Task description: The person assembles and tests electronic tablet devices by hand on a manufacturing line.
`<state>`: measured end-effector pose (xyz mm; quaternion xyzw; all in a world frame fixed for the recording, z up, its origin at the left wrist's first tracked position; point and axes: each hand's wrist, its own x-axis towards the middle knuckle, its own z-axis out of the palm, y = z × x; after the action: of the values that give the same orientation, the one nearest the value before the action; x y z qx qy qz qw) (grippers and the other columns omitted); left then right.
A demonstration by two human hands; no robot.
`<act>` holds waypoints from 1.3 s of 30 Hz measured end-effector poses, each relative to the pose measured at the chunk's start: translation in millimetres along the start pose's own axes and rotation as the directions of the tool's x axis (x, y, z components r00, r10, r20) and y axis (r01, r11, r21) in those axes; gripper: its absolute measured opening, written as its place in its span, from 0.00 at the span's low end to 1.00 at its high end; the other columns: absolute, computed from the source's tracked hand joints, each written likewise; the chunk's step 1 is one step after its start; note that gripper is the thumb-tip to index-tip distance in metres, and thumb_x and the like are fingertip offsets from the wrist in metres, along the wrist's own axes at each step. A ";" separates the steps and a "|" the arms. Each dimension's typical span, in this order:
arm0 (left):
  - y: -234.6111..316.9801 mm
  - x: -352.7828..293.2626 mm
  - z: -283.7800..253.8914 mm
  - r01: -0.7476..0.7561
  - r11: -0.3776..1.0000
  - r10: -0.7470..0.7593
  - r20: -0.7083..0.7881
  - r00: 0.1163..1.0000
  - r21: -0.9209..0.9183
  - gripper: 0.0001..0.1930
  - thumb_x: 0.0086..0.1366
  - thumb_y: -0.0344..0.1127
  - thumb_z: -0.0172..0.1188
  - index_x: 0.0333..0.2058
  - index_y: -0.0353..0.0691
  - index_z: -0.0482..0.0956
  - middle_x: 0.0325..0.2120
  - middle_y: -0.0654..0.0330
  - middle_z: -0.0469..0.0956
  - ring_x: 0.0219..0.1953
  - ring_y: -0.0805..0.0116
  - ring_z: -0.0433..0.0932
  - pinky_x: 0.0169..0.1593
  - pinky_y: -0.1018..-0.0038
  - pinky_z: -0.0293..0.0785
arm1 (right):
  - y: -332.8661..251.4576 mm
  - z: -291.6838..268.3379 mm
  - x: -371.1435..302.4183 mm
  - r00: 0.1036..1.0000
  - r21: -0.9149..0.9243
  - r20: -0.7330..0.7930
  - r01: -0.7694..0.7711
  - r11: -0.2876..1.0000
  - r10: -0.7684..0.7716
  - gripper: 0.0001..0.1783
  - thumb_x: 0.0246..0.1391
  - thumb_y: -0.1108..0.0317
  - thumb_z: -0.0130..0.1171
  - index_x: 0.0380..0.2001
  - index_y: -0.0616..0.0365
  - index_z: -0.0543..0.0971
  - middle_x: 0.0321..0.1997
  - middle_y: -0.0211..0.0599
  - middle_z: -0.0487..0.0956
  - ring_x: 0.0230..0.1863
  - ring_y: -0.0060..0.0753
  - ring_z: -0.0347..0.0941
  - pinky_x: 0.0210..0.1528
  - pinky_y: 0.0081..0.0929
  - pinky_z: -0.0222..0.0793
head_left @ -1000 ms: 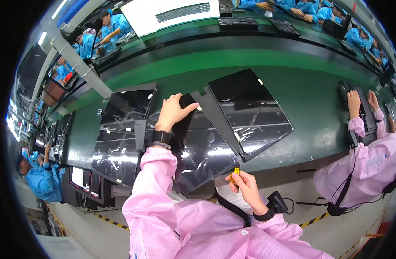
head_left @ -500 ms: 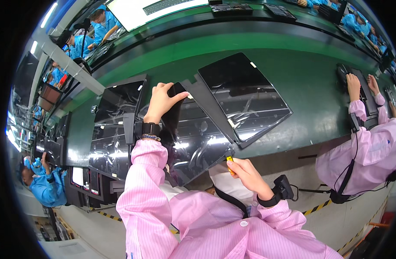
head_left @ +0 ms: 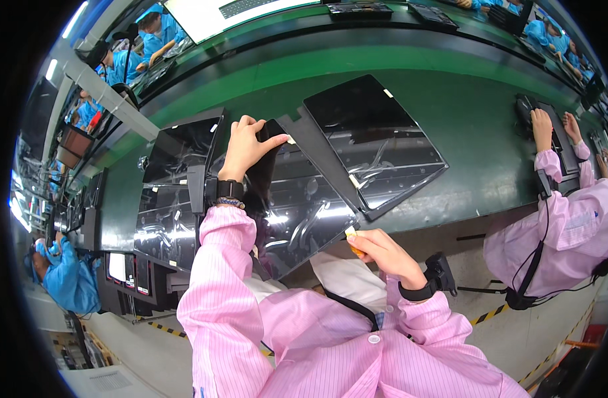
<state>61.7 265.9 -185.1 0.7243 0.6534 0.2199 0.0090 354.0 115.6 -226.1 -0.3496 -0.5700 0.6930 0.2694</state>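
Observation:
A glossy black screen panel (head_left: 302, 222) under wrinkled clear film lies tilted in front of me, its near edge past the table's front. My left hand (head_left: 246, 147) pinches its far corner between thumb and fingers, beside a small white tab (head_left: 290, 139). At the panel's near right corner, my right hand (head_left: 385, 254) is closed on a small yellow object (head_left: 357, 251), mostly covered by the fingers. A white piece (head_left: 349, 231) shows at the fingertips; I cannot tell whether it belongs to the panel. Another film-covered panel (head_left: 377, 142) lies to the right.
More film-covered panels (head_left: 184, 149) lie at left on the green table (head_left: 476, 152). A raised shelf with a lit screen (head_left: 237, 14) runs along the back. A co-worker in pink (head_left: 556, 232) works at right; a person in blue (head_left: 71, 278) is at far left.
My right hand has moved slightly up and left to the panel's corner, and a white piece now shows at its fingertips. The left hand keeps its grip on the far corner.

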 end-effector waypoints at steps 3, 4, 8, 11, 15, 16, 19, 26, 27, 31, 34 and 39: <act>-4.5 -1.2 -1.4 -0.054 0.999 0.054 0.009 0.999 0.000 0.37 0.44 0.60 0.66 0.42 0.31 0.78 0.37 0.55 0.70 0.44 0.58 0.66 0.48 0.68 0.68 | 0.5 -2.3 -1.0 0.996 0.039 0.055 -0.073 0.997 0.070 0.20 0.60 0.57 0.46 0.18 0.56 0.65 0.16 0.19 0.59 0.19 0.12 0.51 0.21 0.15 0.48; -5.9 -1.2 -2.1 -0.076 0.997 0.077 0.027 0.997 -0.020 0.36 0.44 0.60 0.67 0.42 0.32 0.78 0.37 0.55 0.71 0.44 0.59 0.66 0.48 0.68 0.68 | -0.2 -3.9 -1.1 0.996 0.038 0.055 -0.070 0.997 0.068 0.20 0.60 0.57 0.46 0.18 0.56 0.65 0.16 0.19 0.59 0.19 0.12 0.51 0.21 0.15 0.48; -6.3 -5.8 -6.2 -0.117 0.990 0.120 0.025 0.992 -0.081 0.34 0.44 0.58 0.68 0.42 0.34 0.78 0.37 0.58 0.71 0.44 0.60 0.66 0.48 0.68 0.68 | 3.3 -9.2 -2.3 0.984 0.008 0.128 -0.123 0.992 0.121 0.21 0.60 0.55 0.47 0.18 0.57 0.66 0.16 0.20 0.60 0.20 0.13 0.53 0.21 0.15 0.50; -1.5 -5.9 -8.9 -0.143 0.981 0.151 0.053 0.987 -0.129 0.33 0.44 0.56 0.68 0.42 0.35 0.78 0.37 0.59 0.71 0.44 0.61 0.66 0.48 0.69 0.67 | 2.9 -12.8 -6.3 0.978 -0.036 0.142 -0.149 0.988 0.153 0.22 0.59 0.53 0.47 0.19 0.60 0.67 0.17 0.23 0.62 0.21 0.15 0.56 0.22 0.16 0.54; 1.5 -5.7 -5.3 -0.243 0.959 0.254 0.066 0.965 -0.149 0.32 0.45 0.55 0.68 0.43 0.36 0.78 0.35 0.60 0.71 0.43 0.62 0.66 0.49 0.69 0.66 | -4.3 -9.8 -10.7 0.977 -0.065 0.163 -0.129 0.990 0.138 0.22 0.58 0.53 0.48 0.19 0.61 0.68 0.18 0.24 0.65 0.21 0.17 0.57 0.23 0.17 0.57; 2.8 -6.6 -8.3 -0.243 0.959 0.254 0.062 0.965 -0.148 0.31 0.45 0.54 0.68 0.43 0.36 0.78 0.36 0.60 0.71 0.44 0.61 0.66 0.49 0.69 0.66 | -3.5 -7.1 -11.0 0.973 -0.053 0.162 -0.156 0.986 0.163 0.23 0.59 0.53 0.47 0.20 0.62 0.68 0.18 0.25 0.65 0.21 0.17 0.58 0.25 0.18 0.60; 10.4 -13.0 -14.0 -0.252 0.964 0.254 0.012 0.967 -0.088 0.30 0.46 0.51 0.67 0.43 0.36 0.77 0.37 0.58 0.71 0.44 0.59 0.66 0.49 0.68 0.66 | 8.7 7.5 -13.4 0.990 0.009 0.094 -0.110 0.994 0.109 0.24 0.61 0.53 0.44 0.20 0.63 0.68 0.18 0.25 0.65 0.22 0.17 0.59 0.27 0.18 0.61; 130.1 -131.5 -40.4 -0.357 0.872 0.424 0.154 0.892 -0.336 0.25 0.52 0.36 0.62 0.49 0.36 0.72 0.51 0.49 0.69 0.58 0.52 0.64 0.61 0.57 0.56 | 14.1 -16.6 -56.8 0.985 -0.095 0.034 -0.163 0.982 0.166 0.19 0.64 0.57 0.38 0.39 0.62 0.72 0.28 0.33 0.73 0.31 0.21 0.67 0.37 0.21 0.64; 143.0 -149.1 -45.9 -0.351 0.883 0.426 0.216 0.878 -0.312 0.27 0.52 0.37 0.62 0.51 0.33 0.69 0.52 0.47 0.68 0.59 0.51 0.63 0.61 0.57 0.56 | 13.0 -20.1 -61.8 0.984 -0.194 0.027 -0.166 0.967 0.174 0.18 0.65 0.59 0.37 0.41 0.62 0.72 0.30 0.33 0.73 0.32 0.21 0.68 0.39 0.21 0.65; 147.5 -180.0 -18.5 -0.357 0.909 0.392 0.147 0.908 -0.215 0.24 0.51 0.34 0.62 0.47 0.29 0.72 0.51 0.44 0.68 0.57 0.51 0.65 0.60 0.58 0.60 | 1.5 -26.2 -76.3 0.989 0.042 -0.128 -0.066 0.997 0.071 0.13 0.62 0.65 0.41 0.40 0.61 0.73 0.27 0.35 0.70 0.31 0.26 0.66 0.40 0.22 0.62; 146.0 -179.5 -10.5 -0.400 0.898 0.417 0.066 0.906 -0.184 0.20 0.51 0.30 0.62 0.43 0.29 0.74 0.48 0.45 0.71 0.54 0.51 0.68 0.58 0.59 0.63 | -1.5 -41.7 -76.7 0.906 -0.373 -0.350 0.101 0.922 -0.240 0.13 0.62 0.66 0.44 0.33 0.64 0.75 0.29 0.30 0.70 0.29 0.23 0.64 0.40 0.19 0.61; 144.7 -176.0 -4.1 -0.445 0.876 0.460 0.042 0.887 -0.186 0.17 0.49 0.25 0.62 0.40 0.28 0.76 0.44 0.45 0.74 0.51 0.50 0.72 0.55 0.60 0.67 | -13.5 -57.6 -75.4 0.722 -0.148 -0.676 0.064 0.987 -0.148 0.10 0.59 0.68 0.50 0.32 0.64 0.77 0.35 0.30 0.74 0.28 0.18 0.65 0.32 0.13 0.62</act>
<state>188.0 76.4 -191.9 0.8621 0.4437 0.2402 0.0472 445.3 94.8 -205.5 -0.5618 -0.4882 0.4653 0.4791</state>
